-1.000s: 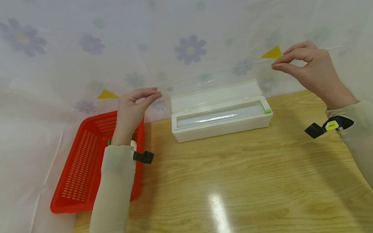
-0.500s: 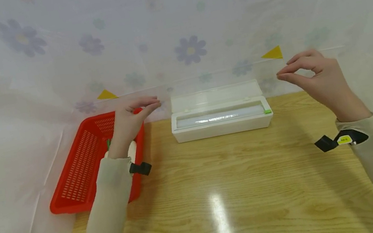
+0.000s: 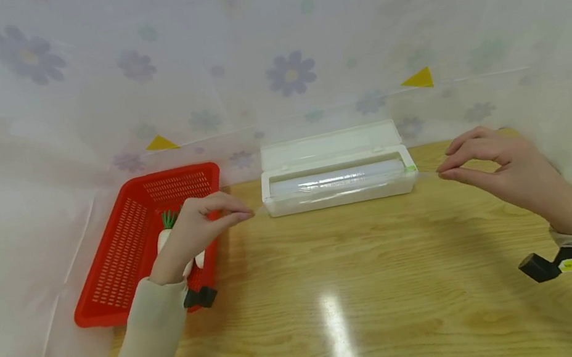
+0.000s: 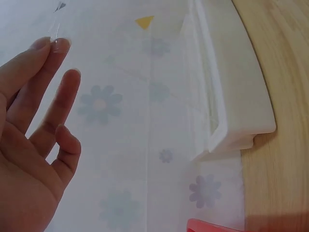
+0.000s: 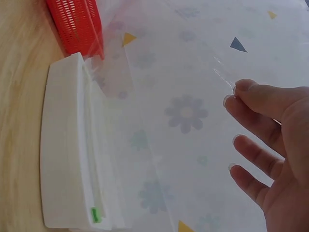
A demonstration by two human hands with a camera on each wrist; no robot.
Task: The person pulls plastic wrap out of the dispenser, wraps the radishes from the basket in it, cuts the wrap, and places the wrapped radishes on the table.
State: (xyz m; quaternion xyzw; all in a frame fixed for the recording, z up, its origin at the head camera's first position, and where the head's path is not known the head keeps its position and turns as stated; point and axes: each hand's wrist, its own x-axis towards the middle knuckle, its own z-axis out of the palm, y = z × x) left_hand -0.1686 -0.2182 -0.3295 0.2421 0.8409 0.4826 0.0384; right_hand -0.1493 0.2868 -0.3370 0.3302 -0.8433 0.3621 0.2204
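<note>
Where the bench (image 3: 394, 292) begins at the left, you have the red basket (image 3: 121, 257) with white radishes (image 3: 163, 240) inside, partly covered by your left hand (image 3: 193, 229). Between thumb and fingertip, that hand pinches one end of the clear film (image 3: 333, 194); its other fingers are loosely bent. To its right, the film spans the gap between your hands in front of the long white box (image 5: 63, 145), and you cannot tell whether it joins the roll (image 3: 336, 177) inside. Box, roll and film edge all run left to right, roughly parallel, with the box farther from you than your forearms. Past the green tab (image 5: 95, 215) at the box's right end, your right hand (image 3: 515, 173) pinches the film's other end; in the head view, your left fingertips look slightly nearer the box.
</note>
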